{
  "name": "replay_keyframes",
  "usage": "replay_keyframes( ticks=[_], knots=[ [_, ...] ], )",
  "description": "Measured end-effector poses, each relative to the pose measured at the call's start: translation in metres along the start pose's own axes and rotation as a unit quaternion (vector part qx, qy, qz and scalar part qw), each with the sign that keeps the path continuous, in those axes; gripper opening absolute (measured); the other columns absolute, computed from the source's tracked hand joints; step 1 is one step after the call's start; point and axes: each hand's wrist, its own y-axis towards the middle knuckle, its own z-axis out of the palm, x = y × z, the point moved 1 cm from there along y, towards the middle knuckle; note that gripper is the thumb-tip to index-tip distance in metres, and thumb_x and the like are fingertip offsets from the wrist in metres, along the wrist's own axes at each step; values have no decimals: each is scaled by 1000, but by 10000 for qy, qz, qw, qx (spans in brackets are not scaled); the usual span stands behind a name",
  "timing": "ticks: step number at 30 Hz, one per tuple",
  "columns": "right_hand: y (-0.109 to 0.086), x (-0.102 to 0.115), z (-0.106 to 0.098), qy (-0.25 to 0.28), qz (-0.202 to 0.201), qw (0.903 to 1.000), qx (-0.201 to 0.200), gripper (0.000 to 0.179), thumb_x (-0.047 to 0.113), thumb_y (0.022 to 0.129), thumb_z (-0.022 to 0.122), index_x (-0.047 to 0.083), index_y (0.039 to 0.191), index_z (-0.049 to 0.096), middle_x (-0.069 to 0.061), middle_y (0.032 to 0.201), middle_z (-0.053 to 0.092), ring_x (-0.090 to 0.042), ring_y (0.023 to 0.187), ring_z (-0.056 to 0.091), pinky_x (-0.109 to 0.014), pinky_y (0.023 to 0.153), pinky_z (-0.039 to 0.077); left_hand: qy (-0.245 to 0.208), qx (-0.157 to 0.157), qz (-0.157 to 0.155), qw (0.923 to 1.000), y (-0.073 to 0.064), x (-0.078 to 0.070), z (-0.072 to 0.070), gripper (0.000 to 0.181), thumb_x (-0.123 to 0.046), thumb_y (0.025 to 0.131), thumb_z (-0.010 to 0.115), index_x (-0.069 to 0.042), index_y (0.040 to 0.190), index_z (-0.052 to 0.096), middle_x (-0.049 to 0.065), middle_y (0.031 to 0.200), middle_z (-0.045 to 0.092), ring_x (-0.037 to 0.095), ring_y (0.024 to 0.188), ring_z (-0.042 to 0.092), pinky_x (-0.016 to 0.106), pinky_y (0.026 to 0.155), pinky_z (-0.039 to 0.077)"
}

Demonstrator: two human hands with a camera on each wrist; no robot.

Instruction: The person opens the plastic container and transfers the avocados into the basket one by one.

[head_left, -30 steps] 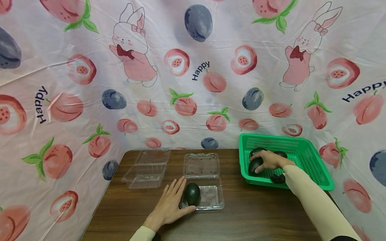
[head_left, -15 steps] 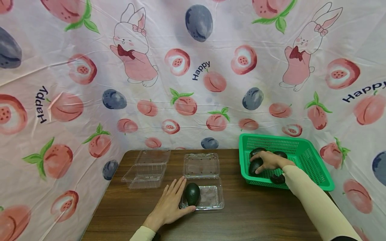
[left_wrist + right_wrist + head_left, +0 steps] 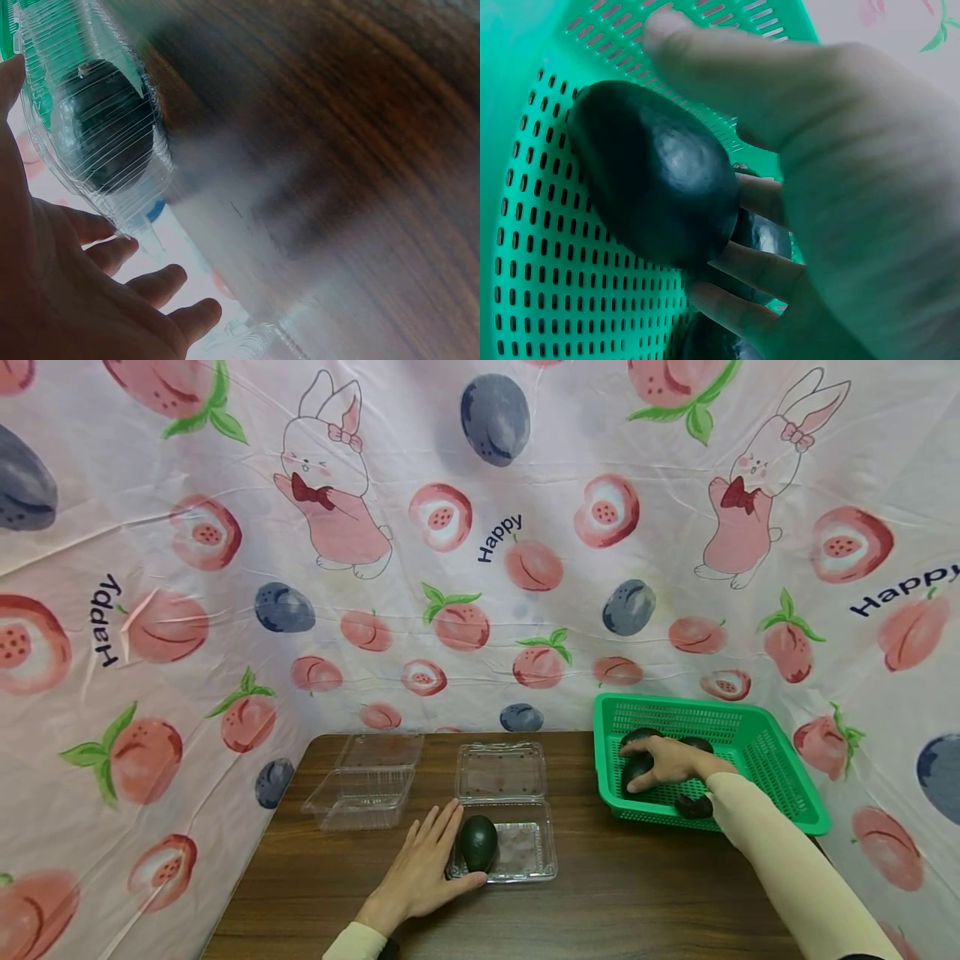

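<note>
My left hand [image 3: 423, 868] lies with extended fingers along the left side of a clear plastic clamshell box [image 3: 525, 852], thumb at its front edge. Its lid is folded back. One dark green avocado [image 3: 478, 843] lies in the box's left part; the left wrist view shows that avocado [image 3: 105, 127] through the ribbed plastic wall. Inside a green basket [image 3: 780, 760], my right hand [image 3: 667, 760] spreads over an avocado [image 3: 637, 768]. In the right wrist view, fingertips touch one side of this avocado [image 3: 656, 172], while the thumb stands off from it.
Several more avocados, such as one dark avocado [image 3: 693, 806] near the front wall, lie in the basket. A second open clear box [image 3: 367, 802] stands at the left on the wooden table [image 3: 600, 902]. A printed curtain [image 3: 480, 568] surrounds the table.
My right hand has shifted slightly over the avocado, its thumb moving a little left. The left hand, the box and the avocado in it have stayed in place.
</note>
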Motion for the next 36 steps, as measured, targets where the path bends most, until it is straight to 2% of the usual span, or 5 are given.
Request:
replay_keyframes(
  ticks=[4,11,18,26,36],
  knots=[
    [-4,12,0,109,258,9995,-107,87,51,99,86,2,164,56,-34,169,51,-61,155,48,-77,118,49,44,-6,22,10000,1,1,1,118,-81,98,69,-10,181,24,13,190,25,51,174,25,80,136,23],
    [-9,18,0,9,329,9982,-501,87,53,102,81,3,167,52,-33,169,52,-58,152,54,-77,118,49,51,-25,42,10000,2,2,1,118,-81,98,68,-10,181,25,13,190,25,51,174,25,80,135,23],
    [-13,23,0,0,332,9956,-877,90,58,103,76,8,172,47,-31,176,45,-59,162,41,-81,125,39,42,-35,51,10000,3,3,1,119,-82,97,68,-10,181,25,13,190,25,52,174,25,81,135,24],
    [-18,27,3,-166,256,9927,-1167,91,59,103,76,12,174,43,-28,179,40,-58,164,38,-83,126,36,26,-53,65,10000,3,4,1,118,-80,97,70,-9,181,26,13,189,26,52,173,27,81,134,24],
    [-23,30,4,-348,330,9856,-1623,89,60,107,69,13,177,39,-30,183,31,-66,170,12,-88,132,10,-25,-15,32,10000,5,5,1,117,-78,98,71,-9,181,25,13,190,25,52,174,25,80,136,23]
  ],
)
